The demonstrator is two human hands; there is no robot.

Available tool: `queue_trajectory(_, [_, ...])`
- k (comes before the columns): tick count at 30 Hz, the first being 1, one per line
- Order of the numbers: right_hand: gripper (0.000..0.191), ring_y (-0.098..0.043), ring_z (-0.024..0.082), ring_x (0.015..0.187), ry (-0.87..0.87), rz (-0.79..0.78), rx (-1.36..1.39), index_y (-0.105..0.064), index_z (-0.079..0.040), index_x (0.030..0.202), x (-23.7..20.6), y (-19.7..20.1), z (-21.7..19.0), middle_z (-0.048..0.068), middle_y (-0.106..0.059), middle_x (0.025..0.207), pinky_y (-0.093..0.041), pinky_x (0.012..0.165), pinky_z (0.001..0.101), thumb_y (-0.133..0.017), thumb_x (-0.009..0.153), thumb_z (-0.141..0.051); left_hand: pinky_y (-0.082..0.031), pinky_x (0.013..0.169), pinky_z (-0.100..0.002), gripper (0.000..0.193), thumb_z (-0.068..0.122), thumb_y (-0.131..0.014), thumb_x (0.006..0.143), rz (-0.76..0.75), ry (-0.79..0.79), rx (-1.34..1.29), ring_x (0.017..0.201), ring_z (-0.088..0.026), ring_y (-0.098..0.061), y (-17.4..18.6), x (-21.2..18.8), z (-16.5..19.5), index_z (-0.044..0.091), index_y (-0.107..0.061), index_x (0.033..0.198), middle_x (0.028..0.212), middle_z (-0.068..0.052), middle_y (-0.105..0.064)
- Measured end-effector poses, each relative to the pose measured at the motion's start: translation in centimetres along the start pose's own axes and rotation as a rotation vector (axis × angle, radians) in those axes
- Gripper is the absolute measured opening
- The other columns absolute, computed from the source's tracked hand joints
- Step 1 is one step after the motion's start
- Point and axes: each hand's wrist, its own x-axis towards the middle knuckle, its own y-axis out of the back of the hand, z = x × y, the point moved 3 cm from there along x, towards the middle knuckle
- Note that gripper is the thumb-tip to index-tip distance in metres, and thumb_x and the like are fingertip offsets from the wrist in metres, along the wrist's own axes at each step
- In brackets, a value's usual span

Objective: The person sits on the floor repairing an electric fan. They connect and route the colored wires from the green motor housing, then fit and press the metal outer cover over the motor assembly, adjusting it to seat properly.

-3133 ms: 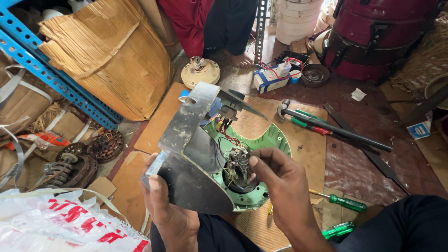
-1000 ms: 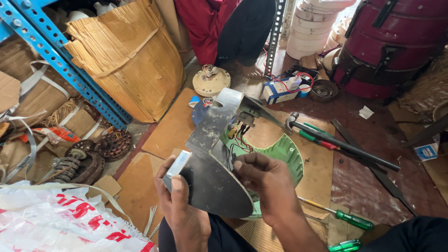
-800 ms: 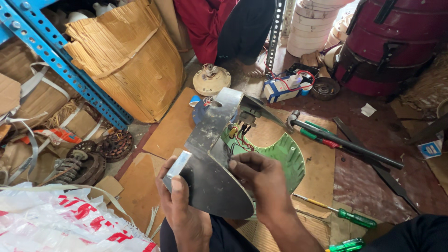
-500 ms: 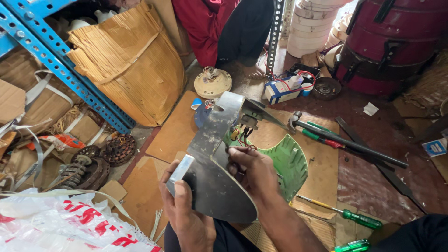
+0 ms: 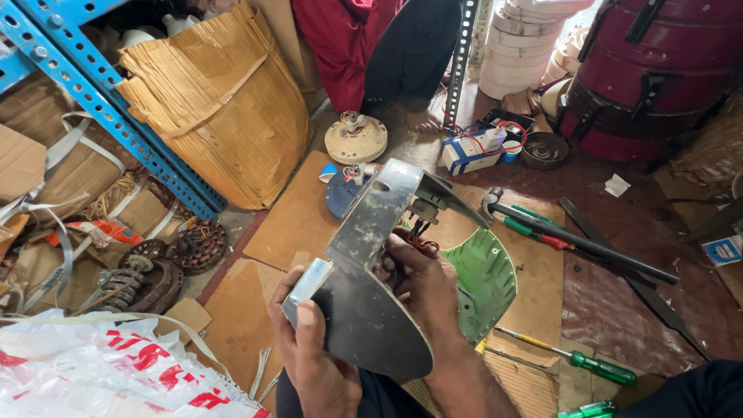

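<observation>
Steel-grey fan blade (image 5: 371,310) in lap, one, shiny and curved, left hand (image 5: 313,356) clamped on its edge, right hand (image 5: 422,282) pinching wires (image 5: 414,236) behind it, green motor cover (image 5: 484,279) beside, two screwdrivers (image 5: 576,360), one hammer (image 5: 573,236) beyond

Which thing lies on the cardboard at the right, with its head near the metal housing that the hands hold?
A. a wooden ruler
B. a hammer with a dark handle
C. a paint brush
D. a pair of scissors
B: the hammer lies on the cardboard to the right, its metal head close to the upper edge of the metal housing held by the left hand and right hand.
</observation>
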Motion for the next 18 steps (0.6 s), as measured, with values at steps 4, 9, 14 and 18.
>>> queue_trajectory(4, [0.009,-0.056,0.018,0.052,0.084,0.065,-0.013,-0.063,0.003,0.089,0.0,0.4,0.2,0.006,-0.055,0.064,-0.049,0.048,0.0297,-0.069,0.085,-0.003,-0.054,0.093,-0.039,0.066,0.033,-0.069,0.091,-0.009,-0.005,0.009,0.11,-0.027,-0.063,0.1,0.0,0.2,-0.001,-0.044,0.142,0.125,-0.021,-0.061])
queue_trajectory(9, [0.006,-0.056,0.016,0.053,0.145,0.056,-0.006,-0.064,0.003,0.089,0.6,0.5,0.4,0.006,-0.057,0.066,-0.051,0.049,0.0308,-0.069,0.088,0.0,-0.053,0.096,-0.042,0.067,0.034,-0.07,0.091,-0.007,0.001,0.007,0.113,-0.027,-0.062,0.0,0.1,0.3,0.0,-0.043,0.142,0.127,-0.02,-0.059])
queue_trajectory(14, [0.004,-0.057,0.016,0.054,0.106,0.126,0.041,-0.067,0.001,0.091,1.2,0.8,0.8,0.005,-0.058,0.067,-0.053,0.051,0.031,-0.068,0.087,0.001,-0.053,0.097,-0.043,0.068,0.035,-0.07,0.09,-0.009,0.001,0.002,0.114,-0.028,-0.062,-0.1,0.1,0.5,-0.001,-0.044,0.142,0.127,-0.021,-0.06])
queue_trajectory(18, [0.009,-0.058,0.014,0.058,0.153,0.108,0.034,-0.069,0.001,0.095,1.7,1.0,0.9,0.005,-0.062,0.072,-0.055,0.052,0.0318,-0.065,0.087,0.002,-0.053,0.097,-0.042,0.07,0.035,-0.071,0.09,-0.008,-0.007,0.023,0.114,-0.028,-0.062,-0.1,0.2,0.5,-0.002,-0.045,0.142,0.126,-0.021,-0.06])
